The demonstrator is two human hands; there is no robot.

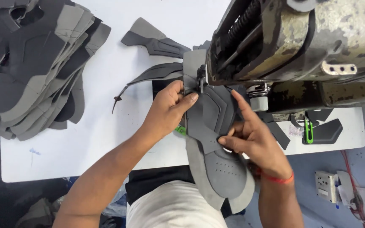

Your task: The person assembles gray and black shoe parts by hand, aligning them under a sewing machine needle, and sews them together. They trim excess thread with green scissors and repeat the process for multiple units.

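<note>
- My left hand (168, 109) pinches the left edge of the grey shoe upper (216, 139), thumb and fingers closed on it right by the needle (200, 84).
- My right hand (252, 137) presses on the same piece: index finger stretched toward the machine, the other fingers curled onto the fabric.
- The shoe upper lies under the head of the worn sewing machine (300, 46); its perforated toe end hangs off the white surface (106, 126) toward my lap.
- A stack of cut grey pieces (34, 63) sits far left, well apart from my hands.
- Loose dark pieces (155, 42) lie just behind the needle.
- A green clip (309, 131) rests right of the machine.
</note>
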